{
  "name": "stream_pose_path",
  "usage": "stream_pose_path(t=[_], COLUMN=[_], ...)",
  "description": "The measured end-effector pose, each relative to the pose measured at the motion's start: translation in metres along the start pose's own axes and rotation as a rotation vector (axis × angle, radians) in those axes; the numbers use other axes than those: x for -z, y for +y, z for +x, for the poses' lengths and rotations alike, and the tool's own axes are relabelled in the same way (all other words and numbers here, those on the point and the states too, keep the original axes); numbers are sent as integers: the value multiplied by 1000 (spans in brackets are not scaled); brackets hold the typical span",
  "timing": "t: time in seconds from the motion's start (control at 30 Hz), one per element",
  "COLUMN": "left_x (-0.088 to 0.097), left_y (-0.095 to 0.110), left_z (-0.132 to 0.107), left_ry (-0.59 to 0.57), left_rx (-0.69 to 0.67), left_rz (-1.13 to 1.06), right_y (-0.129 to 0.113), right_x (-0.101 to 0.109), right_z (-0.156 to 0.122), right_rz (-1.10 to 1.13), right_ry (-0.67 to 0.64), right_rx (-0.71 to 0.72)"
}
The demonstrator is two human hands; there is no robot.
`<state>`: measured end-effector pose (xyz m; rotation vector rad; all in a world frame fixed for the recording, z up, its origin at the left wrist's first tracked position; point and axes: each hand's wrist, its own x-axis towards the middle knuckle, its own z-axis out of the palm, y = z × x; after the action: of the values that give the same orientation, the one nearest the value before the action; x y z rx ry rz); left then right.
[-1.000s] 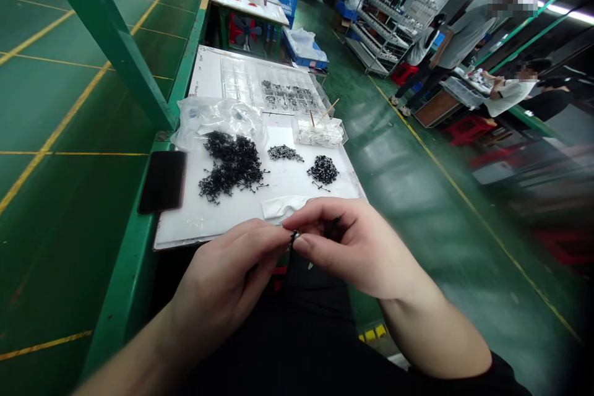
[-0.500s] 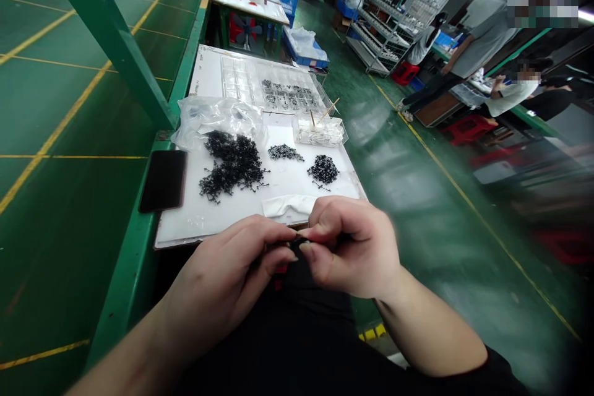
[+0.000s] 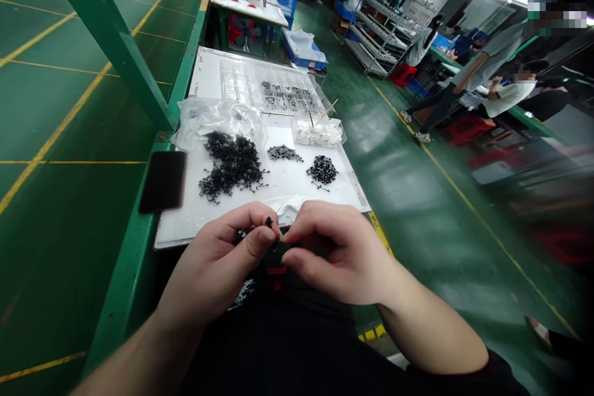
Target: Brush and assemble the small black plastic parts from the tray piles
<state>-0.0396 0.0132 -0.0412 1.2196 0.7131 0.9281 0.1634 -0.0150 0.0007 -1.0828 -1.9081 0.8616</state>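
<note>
My left hand [image 3: 223, 260] is closed, with a small black plastic part [image 3: 269, 221] pinched between thumb and forefinger. More black shows between its curled fingers. My right hand [image 3: 341, 253] is curled with its fingertips against the left fingertips; what it grips there is too small to make out. Both hands are just in front of the white work board [image 3: 180, 226]. Beyond them lie a large tangled heap of black parts [image 3: 234, 164], a smaller scatter of parts [image 3: 284, 153] and a round pile of black parts [image 3: 322, 169]. A white cloth [image 3: 290, 204] lies partly behind my hands.
A phone [image 3: 163, 181] rests at the board's left edge beside a green post [image 3: 106, 31]. Farther back are a clear plastic bag [image 3: 218, 114], compartment trays [image 3: 239, 80] and a clear box with sticks [image 3: 320, 132]. Several people are at the right, one standing [image 3: 492, 55].
My hands have shifted slightly left. The left thumb has turned up and the black part now shows above it. The right thumb and forefinger have loosened a little. The standing person has stepped forward.
</note>
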Motion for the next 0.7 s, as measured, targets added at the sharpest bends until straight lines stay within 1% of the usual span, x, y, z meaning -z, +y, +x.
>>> stream_pose_path(t=[0.07, 0.13, 0.2, 0.37, 0.47, 0.53, 0.6, 0.63, 0.7], left_x=[2, 4, 4, 5, 4, 3, 2, 3, 4], left_y=[0, 0, 0, 1, 2, 3, 3, 3, 2], left_z=[0, 0, -1, -3, -4, -7, -9, -10, -11], left_ry=[-59, -117, -133, -91, -84, -29, 41, 62, 69], left_rx=[-37, -58, -53, 6, 0, 3, 27, 39, 46], left_rz=[95, 154, 171, 161, 176, 187, 201, 207, 208], right_y=[-2, -2, 2, 10, 10, 8, 5, 3, -3], right_x=[6, 10, 10, 5, 7, 10, 15, 19, 25], right_z=[2, 4, 6, 5, 2, 1, 1, 1, 4], right_rz=[-26, -32, -9, -22, -43, -49, 53, 163, 457], right_ry=[41, 13, -21, 37, 29, 46, 137, 209, 407], right_rx=[57, 118, 148, 148, 138, 88, 38, 48, 128])
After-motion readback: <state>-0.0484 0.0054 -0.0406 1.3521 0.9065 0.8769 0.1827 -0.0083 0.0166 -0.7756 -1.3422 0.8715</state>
